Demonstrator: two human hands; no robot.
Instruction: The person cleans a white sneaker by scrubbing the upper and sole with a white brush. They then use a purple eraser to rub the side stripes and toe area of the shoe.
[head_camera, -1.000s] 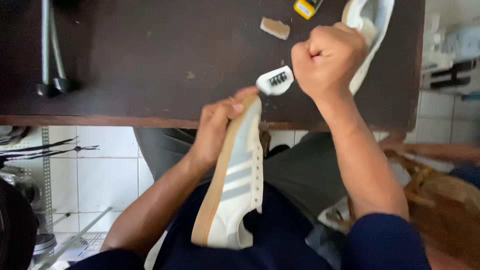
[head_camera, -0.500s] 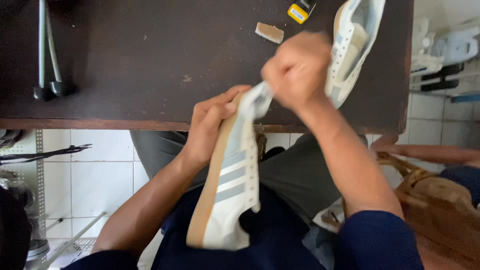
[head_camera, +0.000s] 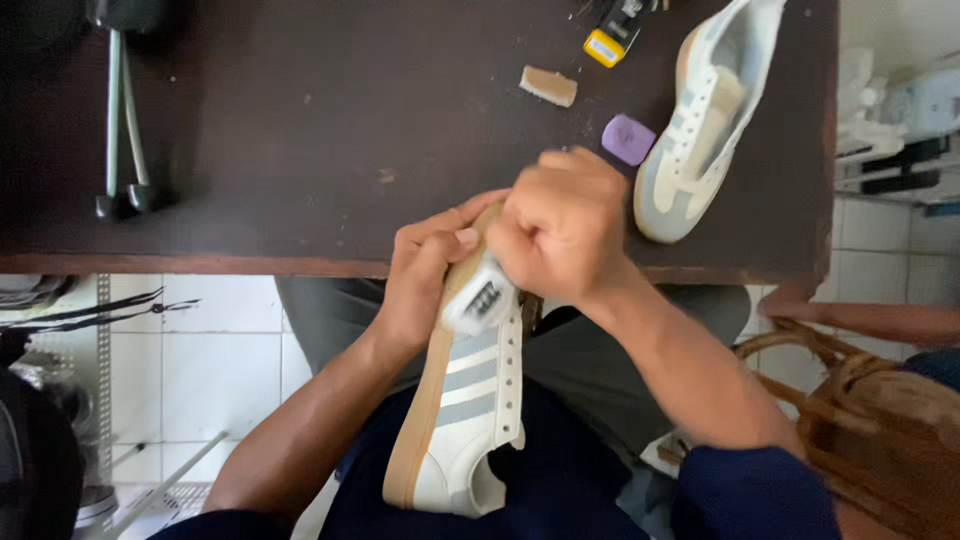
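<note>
My left hand (head_camera: 425, 275) grips the toe end of a white sneaker (head_camera: 465, 420) with grey stripes and a tan sole, held on its side over my lap. My right hand (head_camera: 565, 225) is closed on a small white brush (head_camera: 480, 300), whose dark bristles press against the shoe's side just below the toe. The brush handle is hidden inside my fist. The matching second sneaker (head_camera: 705, 120) lies on the dark wooden table (head_camera: 300, 130) at the far right.
On the table lie a purple block (head_camera: 628, 138), a tan eraser-like block (head_camera: 548, 86) and a yellow-and-black item (head_camera: 610, 40). A metal tool with two dark tips (head_camera: 122, 120) lies at the left. A wicker basket (head_camera: 880, 420) stands at my right, on a white tiled floor.
My right hand has carried the brush down from above the toe onto the shoe's side, nearer my left hand. The purple block is now uncovered.
</note>
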